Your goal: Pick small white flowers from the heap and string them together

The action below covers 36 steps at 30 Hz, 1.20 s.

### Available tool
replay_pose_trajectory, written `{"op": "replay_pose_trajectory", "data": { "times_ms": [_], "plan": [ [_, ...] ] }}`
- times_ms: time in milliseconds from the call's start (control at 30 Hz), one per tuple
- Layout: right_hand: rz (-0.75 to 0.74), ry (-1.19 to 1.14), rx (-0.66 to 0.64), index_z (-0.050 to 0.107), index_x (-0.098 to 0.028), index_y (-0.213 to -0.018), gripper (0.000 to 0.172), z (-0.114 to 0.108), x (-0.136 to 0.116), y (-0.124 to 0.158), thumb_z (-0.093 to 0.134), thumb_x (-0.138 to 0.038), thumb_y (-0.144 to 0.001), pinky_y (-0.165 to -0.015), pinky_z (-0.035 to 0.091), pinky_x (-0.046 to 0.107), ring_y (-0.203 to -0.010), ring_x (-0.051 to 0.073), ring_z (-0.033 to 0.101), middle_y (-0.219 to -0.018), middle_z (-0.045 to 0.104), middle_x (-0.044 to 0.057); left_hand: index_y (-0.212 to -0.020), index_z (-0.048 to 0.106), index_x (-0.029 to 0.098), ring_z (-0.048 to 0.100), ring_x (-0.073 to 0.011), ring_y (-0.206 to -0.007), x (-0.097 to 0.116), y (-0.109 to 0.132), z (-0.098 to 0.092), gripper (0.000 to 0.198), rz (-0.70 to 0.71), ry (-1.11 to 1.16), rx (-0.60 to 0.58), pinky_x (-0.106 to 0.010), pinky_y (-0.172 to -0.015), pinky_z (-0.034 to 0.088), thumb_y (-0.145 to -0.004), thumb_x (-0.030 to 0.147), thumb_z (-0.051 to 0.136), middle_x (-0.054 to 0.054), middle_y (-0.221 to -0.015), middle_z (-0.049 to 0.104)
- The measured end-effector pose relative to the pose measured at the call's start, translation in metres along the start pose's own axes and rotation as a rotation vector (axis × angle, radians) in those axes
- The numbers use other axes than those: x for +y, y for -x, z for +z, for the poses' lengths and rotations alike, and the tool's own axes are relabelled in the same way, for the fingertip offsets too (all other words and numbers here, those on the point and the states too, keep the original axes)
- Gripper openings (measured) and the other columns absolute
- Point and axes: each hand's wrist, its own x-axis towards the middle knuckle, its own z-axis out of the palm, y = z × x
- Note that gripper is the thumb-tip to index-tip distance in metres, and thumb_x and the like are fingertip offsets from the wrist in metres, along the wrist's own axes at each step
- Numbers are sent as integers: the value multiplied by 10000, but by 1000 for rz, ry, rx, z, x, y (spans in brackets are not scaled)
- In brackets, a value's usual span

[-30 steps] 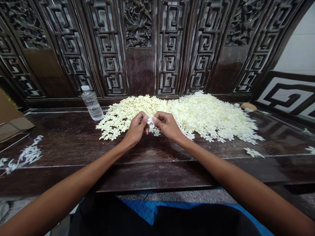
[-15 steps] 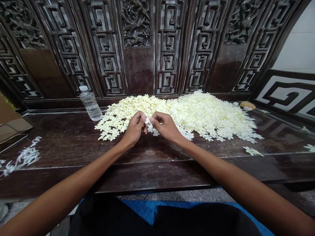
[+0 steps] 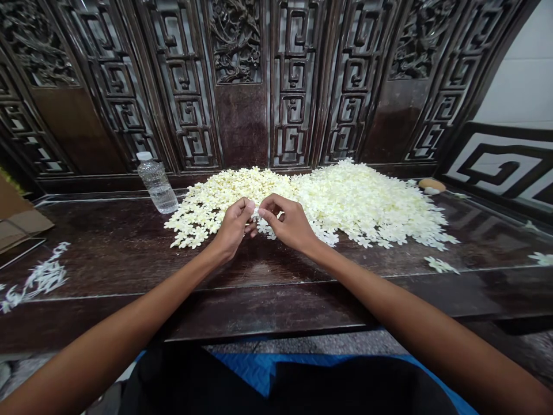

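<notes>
**View:** head camera, looking forward and down at your forearms and the table.

**Left hand (image 3: pixel 233 227):** it's raised just above the front left part of the heap, fingers curled inward, with the fingertips pinching the blossom from the left.

**Right hand (image 3: pixel 290 225):** it's level with your left hand, and its thumb and forefinger close on the same blossom from the right.

**Grip:** together. Both hands are clamped on one small blossom (image 3: pixel 256 214), and your fingertips nearly hide it.

**Blossom's place:** it's between your hands, above the front edge of the heap and a little left of the heap's middle.

**Flower heap (image 3: pixel 345 202):** a wide, low spread of cream-white flowers, lying right in front of your hands and running off to the right.

**Table (image 3: pixel 108 230):** dark, glossy wood, with the heap lying on it.

**Water bottle (image 3: pixel 156 184):** clear plastic, white cap, upright just beyond the heap's left end.

**Loose flowers (image 3: pixel 38 276):** a pale scattered strip well left of the heap, with a small clump (image 3: pixel 440 265) just off its front right edge.

**Tan lump (image 3: pixel 432 184):** at the far right of the table, beyond the heap.

**Cardboard (image 3: pixel 17 216):** at the left edge of the table.

**Carved screen (image 3: pixel 242 86):** dark latticed wood, standing along the table's far side.
</notes>
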Motion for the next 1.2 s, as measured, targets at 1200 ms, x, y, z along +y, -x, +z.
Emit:
{"op": "replay_pose_trajectory", "data": {
  "times_ms": [1200],
  "plan": [
    [101,-30,17,672,-193,-949,278,-7,1,-8,606,-460,-989,-671,409,305,-787,171,558,-914,668,42,-789,447,208,360,-69,-470,-10,-4,-5,460,7,-253,88,-200,-431,366,-926,581,679,79,-617,349]
  ]
}}
